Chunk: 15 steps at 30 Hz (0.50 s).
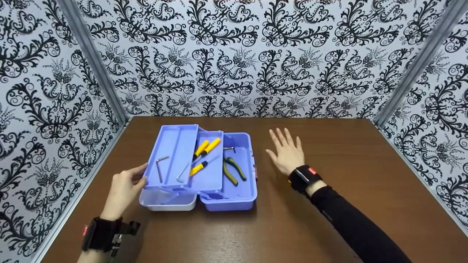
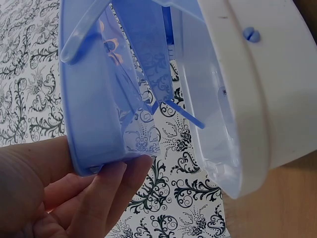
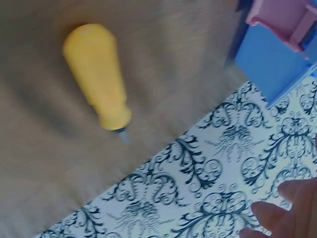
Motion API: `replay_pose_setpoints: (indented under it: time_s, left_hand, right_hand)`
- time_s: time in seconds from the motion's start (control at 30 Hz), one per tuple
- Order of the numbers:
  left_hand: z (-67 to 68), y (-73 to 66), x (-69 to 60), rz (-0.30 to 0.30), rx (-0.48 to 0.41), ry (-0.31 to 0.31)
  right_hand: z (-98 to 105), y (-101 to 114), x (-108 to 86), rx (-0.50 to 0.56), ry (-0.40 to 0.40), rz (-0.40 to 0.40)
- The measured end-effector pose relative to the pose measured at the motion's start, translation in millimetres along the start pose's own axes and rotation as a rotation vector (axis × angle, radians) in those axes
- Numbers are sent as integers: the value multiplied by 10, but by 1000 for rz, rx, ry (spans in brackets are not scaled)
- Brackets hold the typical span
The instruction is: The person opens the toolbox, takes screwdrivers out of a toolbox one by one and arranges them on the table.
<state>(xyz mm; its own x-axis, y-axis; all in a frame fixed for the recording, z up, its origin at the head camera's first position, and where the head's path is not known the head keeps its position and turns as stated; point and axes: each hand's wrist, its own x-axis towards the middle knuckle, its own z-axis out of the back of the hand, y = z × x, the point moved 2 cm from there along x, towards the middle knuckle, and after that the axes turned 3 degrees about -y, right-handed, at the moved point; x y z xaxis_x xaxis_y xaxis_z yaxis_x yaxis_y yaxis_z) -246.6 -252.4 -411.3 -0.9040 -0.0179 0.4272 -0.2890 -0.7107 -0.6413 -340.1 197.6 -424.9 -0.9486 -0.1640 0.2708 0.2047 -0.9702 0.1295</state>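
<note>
In the head view my left hand (image 1: 125,186) grips the left edge of the upper tray (image 1: 170,140) of a blue-violet toolbox (image 1: 228,206). Its thumb and fingers pinch the tray's corner in the left wrist view, above the whitish lid (image 2: 292,84). My right hand (image 1: 287,156) is held out right of the box, fingers straight and spread, holding nothing. On the table near that hand lies a stubby yellow screwdriver (image 3: 99,74), mostly hidden under the wrist in the head view. Yellow-handled screwdrivers (image 1: 211,146) and L-shaped hex keys (image 1: 158,171) lie in the trays.
Pliers with green-and-black handles (image 1: 234,171) lie in the box's deep bottom compartment. A pinkish latch (image 1: 256,173) is on its right side. The brown table (image 1: 340,204) is bounded by patterned walls (image 1: 256,54) at the back and sides.
</note>
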Motion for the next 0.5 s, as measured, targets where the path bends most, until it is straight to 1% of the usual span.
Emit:
replay_pose_setpoints:
  time_s: [0.13,0.33,0.43,0.5]
  left_hand:
    - [3,-2,-1,-3,-7,-8]
    - [-9,15,14,-2,-4,8]
    - [-18,26,18,0,-5,16]
    - [-24,34,19,0,-9,19]
  right_hand:
    - [12,153,47,-13,21,63]
    - [27,386,128,-47,74,144]
    - [47,533,179,-57,106,175]
    - [66,660,220,-63,135,211]
